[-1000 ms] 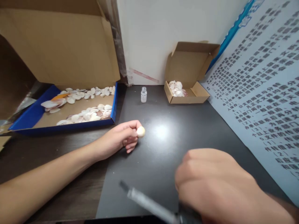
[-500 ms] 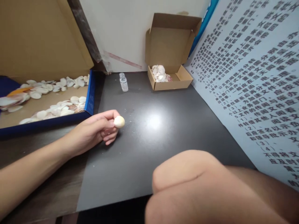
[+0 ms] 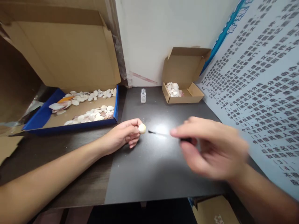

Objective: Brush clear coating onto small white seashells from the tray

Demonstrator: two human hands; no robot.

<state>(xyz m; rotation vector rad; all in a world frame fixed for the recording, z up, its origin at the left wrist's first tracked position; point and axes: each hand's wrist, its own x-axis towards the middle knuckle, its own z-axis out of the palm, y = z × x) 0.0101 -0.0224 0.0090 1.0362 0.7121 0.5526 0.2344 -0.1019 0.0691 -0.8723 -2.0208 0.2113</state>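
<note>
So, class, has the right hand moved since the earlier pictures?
Yes: judged against the small bottle, the right hand is now farther forward and nearer to it.

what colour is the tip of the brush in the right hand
Black; the brush tip shows best in the head view, against the grey tabletop.

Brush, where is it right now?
In the head view, the brush is just right of centre, held in the right hand; it points left toward the shell in the left hand, with a small gap between.
</note>
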